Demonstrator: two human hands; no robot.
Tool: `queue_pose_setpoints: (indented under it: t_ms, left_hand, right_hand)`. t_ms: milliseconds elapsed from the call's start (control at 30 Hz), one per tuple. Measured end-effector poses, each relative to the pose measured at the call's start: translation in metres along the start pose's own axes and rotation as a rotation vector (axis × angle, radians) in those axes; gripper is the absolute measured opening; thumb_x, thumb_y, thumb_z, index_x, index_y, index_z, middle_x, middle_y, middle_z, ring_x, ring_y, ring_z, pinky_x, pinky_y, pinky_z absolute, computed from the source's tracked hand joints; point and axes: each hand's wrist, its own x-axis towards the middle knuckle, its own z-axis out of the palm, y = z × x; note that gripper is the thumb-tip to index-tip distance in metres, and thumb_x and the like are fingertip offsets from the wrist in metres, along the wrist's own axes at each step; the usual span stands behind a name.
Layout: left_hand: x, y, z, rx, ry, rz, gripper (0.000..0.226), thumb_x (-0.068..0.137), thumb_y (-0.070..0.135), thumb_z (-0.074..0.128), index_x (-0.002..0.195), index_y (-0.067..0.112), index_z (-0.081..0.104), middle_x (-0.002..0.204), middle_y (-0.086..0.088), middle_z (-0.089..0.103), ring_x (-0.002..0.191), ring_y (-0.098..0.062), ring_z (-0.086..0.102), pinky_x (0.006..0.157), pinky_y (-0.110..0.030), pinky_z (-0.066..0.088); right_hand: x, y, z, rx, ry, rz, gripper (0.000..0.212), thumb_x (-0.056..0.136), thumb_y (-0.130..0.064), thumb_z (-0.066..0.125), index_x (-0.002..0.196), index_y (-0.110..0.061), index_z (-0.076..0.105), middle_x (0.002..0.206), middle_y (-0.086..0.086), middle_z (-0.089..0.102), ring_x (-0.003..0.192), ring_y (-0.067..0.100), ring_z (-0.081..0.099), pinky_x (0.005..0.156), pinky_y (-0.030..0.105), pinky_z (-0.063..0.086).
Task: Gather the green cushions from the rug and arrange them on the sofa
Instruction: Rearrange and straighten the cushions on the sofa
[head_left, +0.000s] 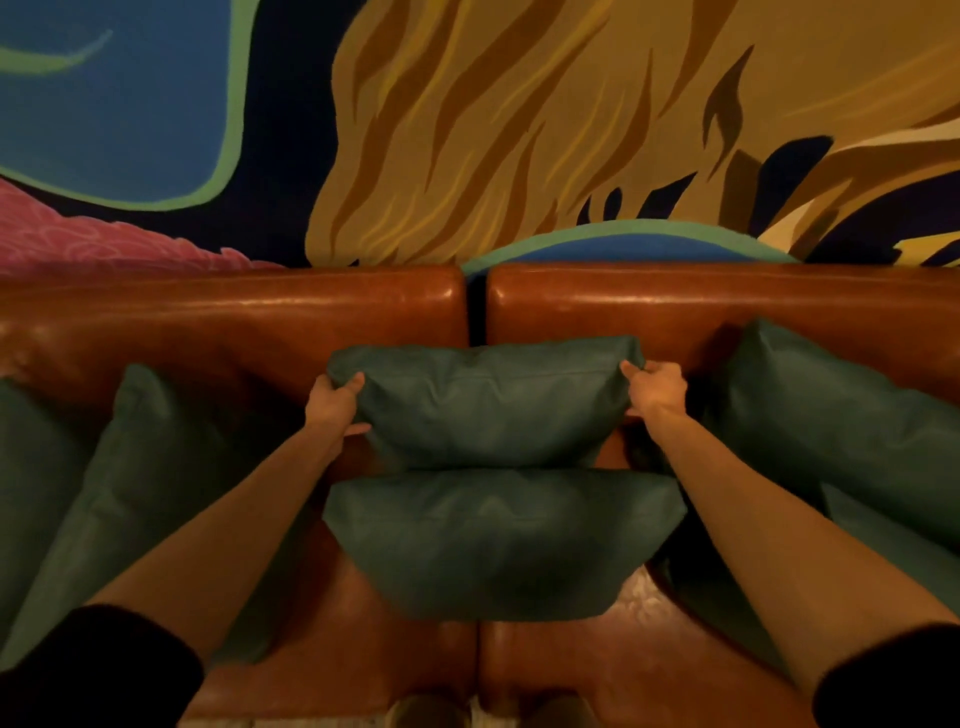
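Observation:
A green cushion stands upright against the back of the brown leather sofa, in the middle. My left hand grips its left end and my right hand grips its right end. A second green cushion leans in front of it on the seat. More green cushions lean at the left and at the right of the sofa.
A painted wall with blue, gold and pink shapes rises behind the sofa. The sofa's front edge lies just before my shoes. A patch of pale patterned rug shows between the cushions at right.

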Motion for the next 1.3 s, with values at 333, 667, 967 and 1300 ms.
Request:
queue_pose_setpoints:
  t_ms: [333, 667, 967, 1300]
  left_hand:
    - [0.000, 0.003, 0.005, 0.155, -0.028, -0.037, 0.048, 0.093, 0.030, 0.058, 0.135, 0.014, 0.042, 0.135, -0.014, 0.050, 0.117, -0.034, 0.055, 0.082, -0.050, 0.055]
    - [-0.094, -0.068, -0.042, 0.588, -0.155, -0.090, 0.051, 0.078, 0.048, 0.070, 0.122, 0.027, 0.054, 0.120, -0.004, 0.058, 0.105, -0.027, 0.058, 0.076, -0.037, 0.055]
    - [-0.109, -0.075, -0.047, 0.477, -0.124, 0.083, 0.044, 0.077, 0.030, 0.077, 0.117, 0.023, 0.062, 0.108, -0.006, 0.063, 0.094, -0.027, 0.065, 0.062, -0.039, 0.060]
    - [-0.104, -0.088, -0.039, 0.592, -0.053, 0.037, 0.057, 0.080, 0.051, 0.067, 0.120, 0.011, 0.057, 0.118, -0.019, 0.061, 0.107, -0.039, 0.060, 0.086, -0.049, 0.055]
  right_hand:
    - [-0.014, 0.002, -0.036, -0.150, -0.216, 0.132, 0.050, 0.097, -0.045, 0.047, 0.132, -0.009, 0.049, 0.122, 0.016, 0.060, 0.106, 0.036, 0.062, 0.083, 0.048, 0.055]
    - [-0.098, 0.082, -0.074, -0.332, -0.354, 0.233, 0.062, 0.079, -0.060, 0.066, 0.121, -0.016, 0.057, 0.117, 0.014, 0.064, 0.093, 0.037, 0.066, 0.067, 0.038, 0.053]
    - [-0.101, 0.096, -0.092, -0.216, -0.272, 0.199, 0.068, 0.080, -0.040, 0.075, 0.132, -0.004, 0.051, 0.121, 0.023, 0.059, 0.082, 0.041, 0.066, 0.043, 0.037, 0.056]
    - [-0.101, 0.095, -0.087, -0.205, -0.281, 0.261, 0.063, 0.081, -0.041, 0.074, 0.128, -0.006, 0.052, 0.125, 0.021, 0.056, 0.095, 0.046, 0.063, 0.059, 0.056, 0.059]
